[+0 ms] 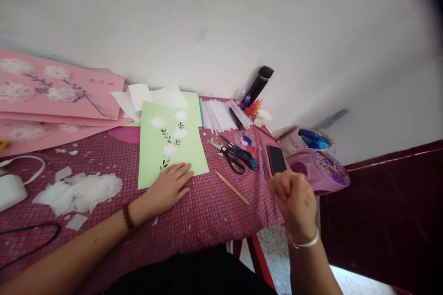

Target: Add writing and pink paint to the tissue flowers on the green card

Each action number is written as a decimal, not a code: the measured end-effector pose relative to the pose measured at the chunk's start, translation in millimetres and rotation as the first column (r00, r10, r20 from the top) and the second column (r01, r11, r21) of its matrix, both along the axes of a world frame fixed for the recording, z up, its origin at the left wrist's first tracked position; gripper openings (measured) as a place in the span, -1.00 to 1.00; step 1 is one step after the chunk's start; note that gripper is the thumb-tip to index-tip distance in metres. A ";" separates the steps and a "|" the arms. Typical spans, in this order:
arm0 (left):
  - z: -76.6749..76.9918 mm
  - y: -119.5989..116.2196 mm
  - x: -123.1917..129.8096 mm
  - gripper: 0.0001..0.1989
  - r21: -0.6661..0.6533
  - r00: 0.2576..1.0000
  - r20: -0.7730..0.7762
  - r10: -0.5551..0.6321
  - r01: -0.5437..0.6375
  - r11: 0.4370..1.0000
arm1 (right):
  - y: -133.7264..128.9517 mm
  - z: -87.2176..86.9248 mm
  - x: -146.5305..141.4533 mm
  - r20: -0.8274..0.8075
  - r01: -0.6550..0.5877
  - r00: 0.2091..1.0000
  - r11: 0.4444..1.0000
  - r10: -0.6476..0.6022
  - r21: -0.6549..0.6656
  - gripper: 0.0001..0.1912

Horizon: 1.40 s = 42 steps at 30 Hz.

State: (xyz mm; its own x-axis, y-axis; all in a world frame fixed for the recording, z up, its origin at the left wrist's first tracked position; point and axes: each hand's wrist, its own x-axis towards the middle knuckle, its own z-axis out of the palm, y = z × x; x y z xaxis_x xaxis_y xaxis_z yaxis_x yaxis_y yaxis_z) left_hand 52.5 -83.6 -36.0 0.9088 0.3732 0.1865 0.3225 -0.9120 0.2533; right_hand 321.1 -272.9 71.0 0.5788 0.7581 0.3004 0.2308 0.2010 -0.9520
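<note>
My left hand (169, 186) lies flat, fingers stretched out, over the lower edge of a light green paper sheet (188, 161). On that sheet are white fluffy cotton blossoms (169, 150) and dark painted stems with small leaves (166, 136). My right hand (294, 196) is raised at the table's right edge, its fingers curled into a fist; whatever is inside, if anything, is hidden. Just beyond it a dark flat rectangular object (276, 159) rests on the cloth. Between my hands lie black-handled scissors (231, 159), a blue-black cutter knife (244, 154) and a pointed wooden stick (232, 188).
A heap of cotton (81, 191) and a white charger (12, 191) with cables are at left. Pink flower sheets (100, 108) stand behind. White glue sticks (218, 115), paint bottles (254, 107) and a black flask (258, 85) are near the wall. A purple bin (308, 170) stands right.
</note>
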 end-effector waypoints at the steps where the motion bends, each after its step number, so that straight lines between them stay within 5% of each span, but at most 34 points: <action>1: 0.2 -0.1 0.0 -0.59 0.000 1.000 -0.002 0.001 -0.001 1.000 | -2.9 -3.7 -0.3 -0.123 0.005 0.992 0.999 0.000 0.037 -0.46; 4: 0.4 -0.6 0.2 -0.60 0.003 1.000 0.002 0.001 -0.001 1.000 | -7.4 -39.8 2.3 -0.347 0.039 0.937 0.999 -0.044 -0.021 -0.43; 8: 1.0 -1.3 0.4 -0.60 0.021 1.000 -0.005 0.000 0.000 1.000 | -11.9 -81.4 5.9 -0.381 0.052 0.920 0.993 -0.089 -0.105 -0.43; 15: 1.0 -2.7 0.2 -0.61 0.026 1.000 -0.008 0.008 -0.008 1.000 | -23.7 -29.1 0.5 -0.410 0.148 0.906 0.986 -0.104 0.078 -0.46; 22: 2.0 -5.6 0.3 -0.61 0.024 1.000 -0.005 0.027 -0.026 0.999 | -13.9 -60.2 -8.7 -0.369 0.118 0.923 0.993 -0.108 0.006 -0.45; 27: -0.2 -4.7 -0.4 -0.60 0.004 1.000 -0.006 0.029 -0.029 1.000 | -8.2 -13.7 9.0 -0.165 0.103 0.982 0.993 -0.092 0.064 -0.51; 30: -1.9 -3.2 -0.5 -0.60 0.003 1.000 -0.007 0.026 -0.026 1.000 | 33.1 -1.2 47.1 0.149 0.126 0.983 0.984 -0.107 -0.127 -0.57; 32: -2.8 -2.2 -0.2 -0.60 0.008 1.000 -0.001 0.016 -0.016 1.000 | 78.3 -3.9 79.1 0.501 0.249 0.865 0.898 -0.037 -0.364 -0.62; 37: -1.6 -3.1 0.6 -0.59 0.012 1.000 0.002 0.022 -0.022 1.000 | 192.2 -22.8 140.3 0.642 0.305 0.748 0.771 0.169 -0.559 -0.87; 42: 3.7 -6.8 1.2 -0.56 -0.053 1.000 -0.021 0.023 -0.024 0.998 | 241.3 -48.1 161.1 0.707 0.411 0.617 0.625 0.346 -0.664 -0.85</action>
